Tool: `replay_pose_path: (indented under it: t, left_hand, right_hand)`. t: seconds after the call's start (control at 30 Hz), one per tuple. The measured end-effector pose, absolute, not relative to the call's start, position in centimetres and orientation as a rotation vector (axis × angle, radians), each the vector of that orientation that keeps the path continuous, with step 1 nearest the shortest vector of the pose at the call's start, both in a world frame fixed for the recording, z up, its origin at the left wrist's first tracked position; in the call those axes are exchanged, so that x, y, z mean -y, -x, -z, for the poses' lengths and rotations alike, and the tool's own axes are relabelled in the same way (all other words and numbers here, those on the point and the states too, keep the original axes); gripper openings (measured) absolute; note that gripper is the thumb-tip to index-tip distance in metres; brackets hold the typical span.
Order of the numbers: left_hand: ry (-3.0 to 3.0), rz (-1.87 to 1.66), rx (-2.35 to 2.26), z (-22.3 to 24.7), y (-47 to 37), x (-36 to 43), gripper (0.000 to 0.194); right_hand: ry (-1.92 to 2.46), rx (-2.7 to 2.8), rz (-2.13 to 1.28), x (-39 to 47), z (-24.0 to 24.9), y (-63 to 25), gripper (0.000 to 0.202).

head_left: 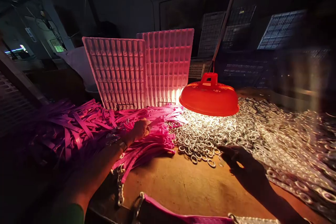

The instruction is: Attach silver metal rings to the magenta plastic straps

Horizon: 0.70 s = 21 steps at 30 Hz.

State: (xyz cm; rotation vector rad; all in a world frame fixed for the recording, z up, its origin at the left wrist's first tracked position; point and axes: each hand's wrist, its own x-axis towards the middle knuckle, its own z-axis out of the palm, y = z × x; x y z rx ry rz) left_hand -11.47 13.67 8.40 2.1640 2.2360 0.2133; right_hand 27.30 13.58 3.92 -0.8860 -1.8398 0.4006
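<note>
My left hand (pixel 141 128) is closed on the pile of pink straps (pixel 153 143), its fingers curled around a pink strap. The strap's ends and its exact grip are partly hidden by the hand. Over the front edge of a large heap of metal rings (pixel 194 143) is my right hand (pixel 240 161), dark in shadow. Its forefinger reaches toward the rings, and a gap shows between thumb and fingers. Close to its fingertips lie a few loose rings (pixel 211 163). A pink strap with metal end links (pixel 170 211) lies along the near table edge.
A red lamp shade (pixel 209 96) hangs low over the rings. Two ribbed plastic trays (pixel 115 70) stand upright behind the straps. A short metal chain (pixel 120 185) hangs at the front left of the wooden table (pixel 168 178). Crates (pixel 244 70) stand in the dark background.
</note>
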Motion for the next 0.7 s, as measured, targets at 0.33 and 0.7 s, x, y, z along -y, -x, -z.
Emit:
replay_pose_path:
  t: [0.33, 0.7]
  left_hand:
    - [-2.261, -0.285, -2.224, 2.2, 7.8, -5.8, 0.045]
    - [-1.816, -0.281, -2.118, -3.6, 7.2, -8.5, 0.039]
  right_hand:
    - [0.735, 1.971, -0.213, -10.2, -1.9, -23.4, 0.022]
    - [0.930, 1.893, -0.413, -10.8, -2.1, -23.6, 0.029]
